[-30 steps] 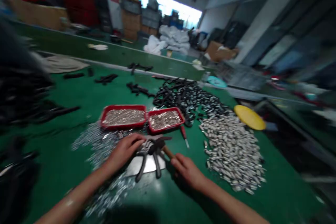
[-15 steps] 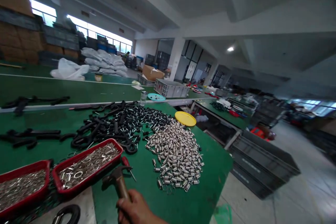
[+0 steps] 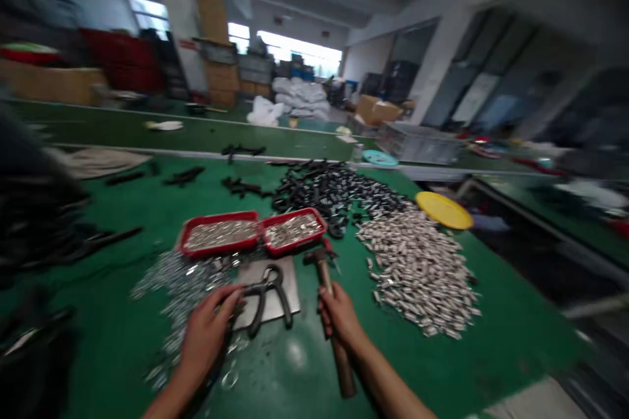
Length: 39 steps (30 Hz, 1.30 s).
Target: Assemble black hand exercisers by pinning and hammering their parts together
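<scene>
My right hand is wrapped around the wooden handle of a hammer; the hammer's dark head points away from me. My left hand is closed on the near end of a black plier-like tool with a hooked top and two curved legs. That tool rests over a pale metal plate on the green table. Just beyond the hammer head lies a red-handled screwdriver. Blur hides how the left fingertips sit on the tool.
Two red trays of small metal parts stand behind the plate. Loose metal pieces spread at left. Right of the hammer is a heap of silver cylinders; black parts and a yellow lid lie beyond.
The view has swung left and down. My left hand has come into view, closed on the black tool. The hammer stays in my right hand, with more of its handle showing.
</scene>
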Each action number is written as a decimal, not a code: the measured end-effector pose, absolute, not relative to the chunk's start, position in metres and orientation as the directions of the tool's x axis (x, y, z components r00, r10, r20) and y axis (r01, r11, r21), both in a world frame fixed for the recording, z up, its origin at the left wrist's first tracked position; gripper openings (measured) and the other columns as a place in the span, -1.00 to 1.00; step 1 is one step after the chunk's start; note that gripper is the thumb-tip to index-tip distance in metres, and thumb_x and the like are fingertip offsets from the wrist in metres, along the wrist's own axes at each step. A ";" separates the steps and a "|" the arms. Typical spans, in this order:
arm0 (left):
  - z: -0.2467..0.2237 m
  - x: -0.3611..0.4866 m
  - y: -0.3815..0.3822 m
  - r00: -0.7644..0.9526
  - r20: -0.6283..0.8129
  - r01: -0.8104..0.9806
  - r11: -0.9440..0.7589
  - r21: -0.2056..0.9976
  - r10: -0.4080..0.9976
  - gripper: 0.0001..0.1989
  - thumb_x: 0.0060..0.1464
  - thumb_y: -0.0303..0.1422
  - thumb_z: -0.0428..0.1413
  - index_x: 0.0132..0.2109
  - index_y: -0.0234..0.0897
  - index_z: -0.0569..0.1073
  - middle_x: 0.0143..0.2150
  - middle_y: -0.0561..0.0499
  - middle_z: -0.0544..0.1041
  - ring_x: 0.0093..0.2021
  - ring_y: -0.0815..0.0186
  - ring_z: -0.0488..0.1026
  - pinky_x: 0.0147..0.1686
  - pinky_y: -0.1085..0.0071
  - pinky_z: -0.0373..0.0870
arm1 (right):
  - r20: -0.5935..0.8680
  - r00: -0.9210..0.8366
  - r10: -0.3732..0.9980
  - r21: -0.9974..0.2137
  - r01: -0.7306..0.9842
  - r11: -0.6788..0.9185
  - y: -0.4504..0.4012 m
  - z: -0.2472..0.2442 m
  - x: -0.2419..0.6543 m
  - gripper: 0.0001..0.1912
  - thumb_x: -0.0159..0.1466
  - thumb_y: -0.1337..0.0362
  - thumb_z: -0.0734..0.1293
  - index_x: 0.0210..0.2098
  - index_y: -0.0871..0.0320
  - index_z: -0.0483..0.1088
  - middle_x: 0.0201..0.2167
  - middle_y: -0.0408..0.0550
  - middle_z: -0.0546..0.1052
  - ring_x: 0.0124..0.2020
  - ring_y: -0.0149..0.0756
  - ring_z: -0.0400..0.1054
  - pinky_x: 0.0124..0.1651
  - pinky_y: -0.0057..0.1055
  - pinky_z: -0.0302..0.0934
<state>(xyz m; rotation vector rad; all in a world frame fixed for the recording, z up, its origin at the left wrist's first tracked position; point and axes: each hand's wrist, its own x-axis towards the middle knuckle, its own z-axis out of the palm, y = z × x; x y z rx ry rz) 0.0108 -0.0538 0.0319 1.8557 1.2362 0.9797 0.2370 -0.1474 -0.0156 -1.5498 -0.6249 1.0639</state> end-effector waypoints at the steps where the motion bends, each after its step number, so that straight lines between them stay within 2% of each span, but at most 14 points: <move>1: 0.027 0.004 -0.039 0.253 0.188 0.450 -0.288 0.845 0.949 -0.77 0.26 -0.23 0.06 -0.09 -0.26 0.52 -0.09 -0.05 0.57 -0.07 0.20 0.50 -0.01 0.19 0.44 | -0.301 0.429 0.852 -0.954 -0.150 -0.261 -0.144 -0.018 0.239 -0.55 0.18 -0.15 0.30 -0.28 0.10 0.17 -0.61 -0.36 0.34 -0.80 -0.59 0.04 -0.83 -0.64 -0.03; 5: 0.015 0.005 0.018 0.355 0.147 0.507 -0.323 0.799 0.923 -0.79 0.19 -0.32 0.04 -0.19 -0.26 0.56 -0.17 -0.05 0.62 -0.10 0.19 0.52 0.00 0.27 0.40 | -0.306 0.348 0.886 -0.952 -0.140 -0.274 -0.138 -0.026 0.242 -0.56 0.20 -0.13 0.32 -0.26 0.10 0.20 -0.59 -0.34 0.34 -0.78 -0.59 0.05 -0.81 -0.63 0.03; 10: 0.012 0.041 0.041 0.471 0.117 0.557 -0.397 0.729 0.875 -0.80 0.16 -0.43 0.04 -0.21 -0.32 0.58 -0.16 -0.09 0.61 -0.11 0.20 0.52 -0.04 0.32 0.38 | -0.301 0.368 0.880 -0.954 -0.136 -0.269 -0.145 -0.024 0.243 -0.54 0.22 -0.12 0.34 -0.17 0.13 0.27 -0.54 -0.31 0.36 -0.76 -0.58 0.07 -0.81 -0.60 0.07; 19: 0.000 0.050 0.054 0.537 0.036 0.572 -0.396 0.718 0.843 -0.82 0.18 -0.40 0.09 -0.22 -0.31 0.59 -0.18 -0.06 0.62 -0.14 0.21 0.54 -0.07 0.36 0.38 | -0.345 0.369 0.863 -0.938 -0.130 -0.320 -0.141 -0.028 0.244 -0.52 0.26 -0.12 0.30 -0.05 0.13 0.27 -0.50 -0.29 0.39 -0.77 -0.55 0.12 -0.81 -0.58 0.08; 24: 0.001 0.050 0.052 0.558 0.067 0.569 -0.439 0.696 0.827 -0.83 0.20 -0.40 0.08 -0.21 -0.31 0.58 -0.17 -0.05 0.61 -0.12 0.22 0.53 -0.07 0.36 0.38 | -0.353 0.359 0.864 -0.936 -0.137 -0.325 -0.141 -0.029 0.244 -0.52 0.26 -0.12 0.30 -0.04 0.12 0.27 -0.48 -0.28 0.39 -0.77 -0.55 0.12 -0.80 -0.57 0.09; 27: -0.002 0.050 0.049 0.594 0.103 0.600 -0.525 0.603 0.798 -0.84 0.24 -0.41 0.07 -0.17 -0.30 0.56 -0.17 -0.06 0.60 -0.13 0.23 0.51 -0.07 0.35 0.37 | -0.351 0.348 0.869 -0.936 -0.147 -0.319 -0.142 -0.025 0.243 -0.52 0.29 -0.13 0.26 -0.05 0.13 0.28 -0.49 -0.26 0.41 -0.77 -0.54 0.11 -0.79 -0.54 0.09; 29: -0.004 0.050 0.046 0.647 0.146 0.623 -0.629 0.466 0.749 -0.83 0.27 -0.42 0.04 -0.16 -0.32 0.54 -0.18 -0.10 0.57 -0.13 0.20 0.48 -0.05 0.28 0.36 | -0.328 0.328 0.886 -0.944 -0.141 -0.298 -0.143 -0.017 0.243 -0.54 0.32 -0.12 0.23 -0.07 0.14 0.30 -0.54 -0.26 0.40 -0.76 -0.51 0.13 -0.75 -0.53 0.12; 32: -0.007 0.047 0.041 0.749 0.210 0.592 -0.777 0.214 0.629 -0.81 0.29 -0.45 -0.01 -0.16 -0.35 0.50 -0.18 -0.15 0.52 -0.10 0.14 0.42 -0.03 0.18 0.33 | -0.293 0.265 0.919 -0.956 -0.048 -0.291 -0.144 0.003 0.249 -0.58 0.35 -0.09 0.20 -0.12 0.14 0.34 -0.68 -0.29 0.32 -0.74 -0.45 0.16 -0.66 -0.51 0.15; 34: -0.008 0.046 0.039 0.790 0.231 0.552 -0.823 0.135 0.568 -0.80 0.30 -0.47 -0.04 -0.15 -0.37 0.49 -0.17 -0.17 0.49 -0.09 0.12 0.39 -0.02 0.15 0.31 | -0.292 0.206 0.934 -0.948 0.068 -0.312 -0.140 0.018 0.258 -0.55 0.34 -0.10 0.21 -0.02 0.13 0.36 -0.63 -0.24 0.39 -0.70 -0.42 0.21 -0.64 -0.50 0.13; 36: -0.008 0.045 0.041 0.800 0.235 0.531 -0.834 0.151 0.552 -0.78 0.31 -0.46 -0.06 -0.15 -0.37 0.49 -0.18 -0.18 0.49 -0.10 0.13 0.38 -0.03 0.16 0.31 | -0.277 0.162 0.947 -0.926 0.220 -0.308 -0.135 0.032 0.268 -0.47 0.30 -0.11 0.25 0.10 0.10 0.36 -0.49 -0.16 0.50 -0.61 -0.37 0.29 -0.59 -0.48 0.14; 39: -0.005 0.044 0.049 0.764 0.195 0.542 -0.776 0.324 0.615 -0.77 0.31 -0.44 -0.03 -0.16 -0.35 0.53 -0.23 -0.14 0.51 -0.14 0.17 0.42 -0.06 0.22 0.34 | -0.240 0.116 0.964 -0.880 0.393 -0.266 -0.126 0.042 0.280 -0.45 0.27 -0.11 0.27 0.09 0.11 0.42 -0.43 -0.11 0.54 -0.47 -0.29 0.37 -0.46 -0.43 0.20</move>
